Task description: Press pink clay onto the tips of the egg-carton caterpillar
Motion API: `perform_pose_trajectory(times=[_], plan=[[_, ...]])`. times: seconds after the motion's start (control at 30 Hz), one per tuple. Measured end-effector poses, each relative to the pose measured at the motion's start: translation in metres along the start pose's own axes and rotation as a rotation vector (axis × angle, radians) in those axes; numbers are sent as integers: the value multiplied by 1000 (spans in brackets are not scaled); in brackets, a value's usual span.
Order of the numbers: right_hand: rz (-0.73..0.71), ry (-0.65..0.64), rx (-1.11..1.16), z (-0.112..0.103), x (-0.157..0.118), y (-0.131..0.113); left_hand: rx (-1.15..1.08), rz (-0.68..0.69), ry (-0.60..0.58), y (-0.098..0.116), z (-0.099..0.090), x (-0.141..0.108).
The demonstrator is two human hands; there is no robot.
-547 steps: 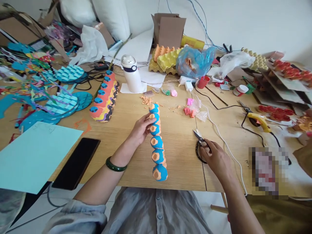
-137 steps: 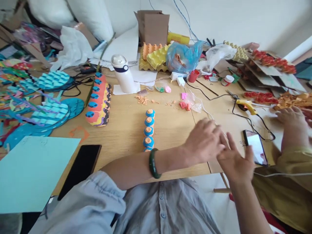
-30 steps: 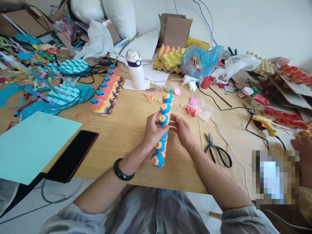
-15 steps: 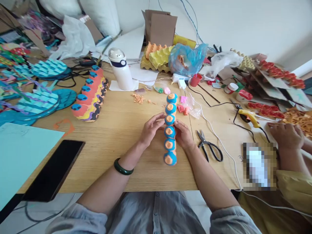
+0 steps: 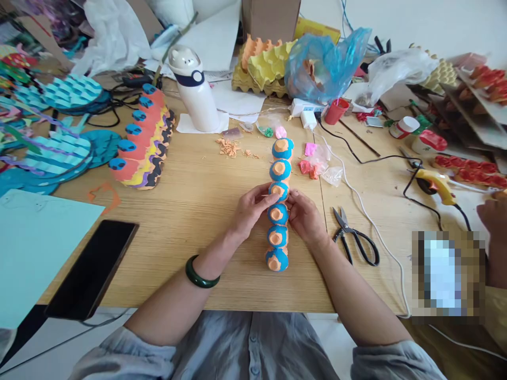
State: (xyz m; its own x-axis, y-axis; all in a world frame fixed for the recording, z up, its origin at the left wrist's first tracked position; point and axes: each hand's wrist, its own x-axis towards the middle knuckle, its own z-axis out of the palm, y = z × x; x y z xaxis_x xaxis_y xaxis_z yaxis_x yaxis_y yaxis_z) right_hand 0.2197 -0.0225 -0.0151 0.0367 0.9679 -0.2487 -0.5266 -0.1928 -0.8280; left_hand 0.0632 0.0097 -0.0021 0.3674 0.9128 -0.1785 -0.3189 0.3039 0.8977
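Note:
A strip of six blue domes with orange centres (image 5: 277, 214) runs lengthwise in front of me above the wooden table. On its left side my left hand (image 5: 253, 208) holds it, the thumb resting on the third dome from the far end. My right hand (image 5: 307, 216) grips the opposite edge with curled fingers, partly hidden by the strip. Orange clay crumbs (image 5: 228, 148) and red clay in plastic (image 5: 308, 169) lie beyond it. To the right are black-handled scissors (image 5: 354, 237), blades parted.
A black phone (image 5: 93, 269) and a red-orange painted strip (image 5: 144, 142) lie left. Behind stand a white bottle (image 5: 196, 95) and a blue plastic bag (image 5: 320, 66). A yellow glue gun (image 5: 435, 184), cables and another person's hand (image 5: 493, 216) are at right.
My left thumb has moved onto the top of the third dome. The view has shifted, and the other person's hand now shows only at the right edge.

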Motion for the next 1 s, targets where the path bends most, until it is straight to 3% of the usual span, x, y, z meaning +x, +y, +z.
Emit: perform_pose_trajectory(times=[0.33, 0.6, 1.0], plan=[[7, 18, 0, -3, -2, -5, -76, -31, -49, 4, 2, -3], [-37, -4, -50, 0, -5, -3, -62, -1, -30, -1, 2, -1], [16, -3, -12, -4, 0, -3, 5, 42, 2, -3, 2, 0]])
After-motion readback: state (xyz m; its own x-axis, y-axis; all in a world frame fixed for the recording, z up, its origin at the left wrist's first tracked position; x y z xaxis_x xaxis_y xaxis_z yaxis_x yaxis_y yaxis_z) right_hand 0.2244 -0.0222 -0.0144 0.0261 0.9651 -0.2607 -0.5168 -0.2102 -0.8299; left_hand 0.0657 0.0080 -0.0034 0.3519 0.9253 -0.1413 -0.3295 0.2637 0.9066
